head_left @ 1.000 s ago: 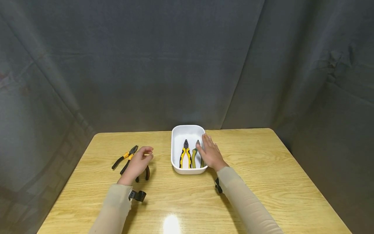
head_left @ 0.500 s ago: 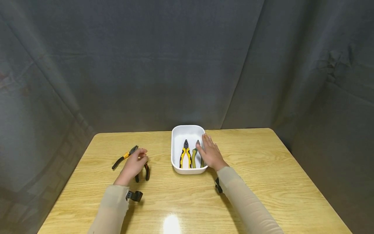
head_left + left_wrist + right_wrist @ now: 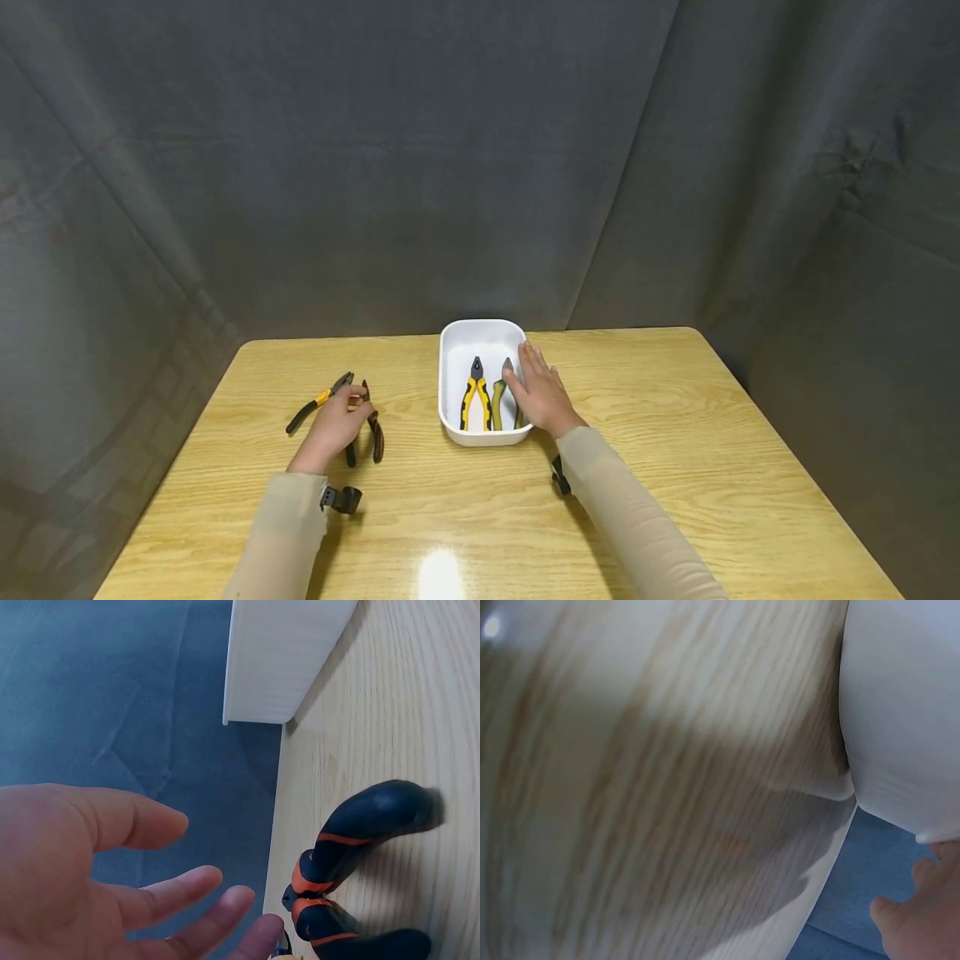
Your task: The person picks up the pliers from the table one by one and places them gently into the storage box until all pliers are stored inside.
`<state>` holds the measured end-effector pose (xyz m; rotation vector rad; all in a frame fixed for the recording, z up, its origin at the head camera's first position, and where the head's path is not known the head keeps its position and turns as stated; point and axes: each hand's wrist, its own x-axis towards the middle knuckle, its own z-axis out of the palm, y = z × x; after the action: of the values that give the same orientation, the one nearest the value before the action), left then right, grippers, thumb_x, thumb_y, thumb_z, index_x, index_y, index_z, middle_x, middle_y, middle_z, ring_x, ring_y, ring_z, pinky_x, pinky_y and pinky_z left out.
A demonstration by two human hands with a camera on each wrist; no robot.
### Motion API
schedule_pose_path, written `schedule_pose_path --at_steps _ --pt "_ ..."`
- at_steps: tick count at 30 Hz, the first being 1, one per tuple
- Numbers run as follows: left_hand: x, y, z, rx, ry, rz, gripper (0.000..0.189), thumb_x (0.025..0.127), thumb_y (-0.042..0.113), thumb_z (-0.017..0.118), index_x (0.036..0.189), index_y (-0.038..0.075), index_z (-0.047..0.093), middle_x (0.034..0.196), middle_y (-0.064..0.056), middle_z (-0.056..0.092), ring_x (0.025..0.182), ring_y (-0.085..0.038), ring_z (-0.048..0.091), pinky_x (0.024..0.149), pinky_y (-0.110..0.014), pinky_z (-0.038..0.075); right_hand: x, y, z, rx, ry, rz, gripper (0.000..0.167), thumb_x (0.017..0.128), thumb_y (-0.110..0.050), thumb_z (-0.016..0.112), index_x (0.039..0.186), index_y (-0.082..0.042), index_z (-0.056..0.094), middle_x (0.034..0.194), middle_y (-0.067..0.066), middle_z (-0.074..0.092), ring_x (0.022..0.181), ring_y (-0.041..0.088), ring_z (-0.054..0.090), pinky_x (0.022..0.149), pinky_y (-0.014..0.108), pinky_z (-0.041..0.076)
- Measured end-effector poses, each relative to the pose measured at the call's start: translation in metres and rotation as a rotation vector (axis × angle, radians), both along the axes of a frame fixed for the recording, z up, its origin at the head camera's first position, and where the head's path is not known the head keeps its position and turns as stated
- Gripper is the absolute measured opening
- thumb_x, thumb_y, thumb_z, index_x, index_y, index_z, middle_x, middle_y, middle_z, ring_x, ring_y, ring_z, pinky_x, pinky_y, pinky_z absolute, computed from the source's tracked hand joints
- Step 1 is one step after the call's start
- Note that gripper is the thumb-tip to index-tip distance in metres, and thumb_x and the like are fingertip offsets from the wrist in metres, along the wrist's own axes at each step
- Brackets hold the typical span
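My left hand [image 3: 335,427] hovers over the left of the table with nothing in it; the left wrist view shows its thumb apart from the loosely bent fingers [image 3: 214,919]. Just right of it lie pliers with black-and-orange handles [image 3: 375,814], one handle partly covered in the head view. Another pair of pliers with yellow-and-black handles [image 3: 306,412] lies left of the hand, partly hidden. My right hand [image 3: 546,398] rests straight-fingered along the right rim of a white tray [image 3: 487,440], thumb over the inside. In the tray lie yellow-and-black pliers [image 3: 484,402] and olive-handled pliers [image 3: 498,404].
The wooden table [image 3: 697,433] reaches back to a dark grey cloth [image 3: 420,208], which also hangs at both sides. The tray stands near the table's back edge. A black wrist camera [image 3: 345,500] sits below the left hand.
My left hand has moved left and slightly down, uncovering more of the black-and-orange pliers and covering more of the yellow-and-black pair. The right hand and the tray stay put.
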<state>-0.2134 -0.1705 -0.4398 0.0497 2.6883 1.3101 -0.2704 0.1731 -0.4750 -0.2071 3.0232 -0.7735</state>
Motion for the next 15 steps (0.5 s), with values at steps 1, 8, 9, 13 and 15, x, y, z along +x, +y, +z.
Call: schedule_pose_path --at_steps 1,8,9,13,15 --pt "-0.0001 -0.0003 0.0 -0.006 -0.005 0.001 0.05 0.106 0.018 0.045 0.147 -0.009 0.038 0.14 -0.034 0.046 0.126 -0.051 0.05 0.095 -0.058 0.048 0.0001 0.0001 0.0 0.002 0.006 0.001 0.074 0.108 -0.055 0.025 0.162 -0.008 0.011 0.17 0.01 0.008 0.156 0.031 0.007 0.122 0.058 0.009" --pt "-0.0006 -0.0019 -0.0024 -0.06 -0.032 0.015 0.053 0.106 0.021 0.045 0.148 -0.011 0.036 0.141 -0.037 0.046 0.126 -0.052 0.049 0.095 -0.06 0.048 0.0013 0.0006 0.0004 0.003 0.022 0.003 0.075 0.107 -0.056 0.025 0.162 -0.007 0.012 0.17 0.01 0.009 0.156 0.032 0.008 0.122 0.058 0.009" --pt "-0.0006 -0.0021 -0.003 -0.066 -0.035 0.016 0.053 0.106 0.021 0.045 0.147 -0.011 0.036 0.141 -0.037 0.046 0.126 -0.052 0.049 0.095 -0.06 0.048 0.0014 0.0007 0.0003 0.003 0.022 0.003 0.075 0.107 -0.056 0.025 0.162 -0.007 0.012 0.17 0.01 0.009 0.156 0.032 0.008 0.122 0.058 0.009" --pt "-0.0004 -0.0028 -0.0043 -0.08 -0.042 0.019 0.052 0.107 0.02 0.046 0.146 -0.013 0.037 0.14 -0.038 0.046 0.126 -0.052 0.049 0.096 -0.06 0.048 0.0015 0.0005 0.0004 0.0 0.018 0.0 0.075 0.107 -0.057 0.024 0.162 -0.008 0.011 0.17 0.009 0.008 0.156 0.031 0.008 0.123 0.057 0.009" --pt "-0.0004 -0.0029 -0.0051 -0.088 -0.044 0.021 0.054 0.107 0.021 0.046 0.146 -0.014 0.036 0.14 -0.04 0.046 0.127 -0.053 0.049 0.097 -0.061 0.047 0.0015 0.0006 0.0004 0.004 0.014 -0.004 0.075 0.107 -0.058 0.024 0.163 -0.008 0.011 0.17 0.008 0.007 0.156 0.031 0.008 0.123 0.057 0.009"
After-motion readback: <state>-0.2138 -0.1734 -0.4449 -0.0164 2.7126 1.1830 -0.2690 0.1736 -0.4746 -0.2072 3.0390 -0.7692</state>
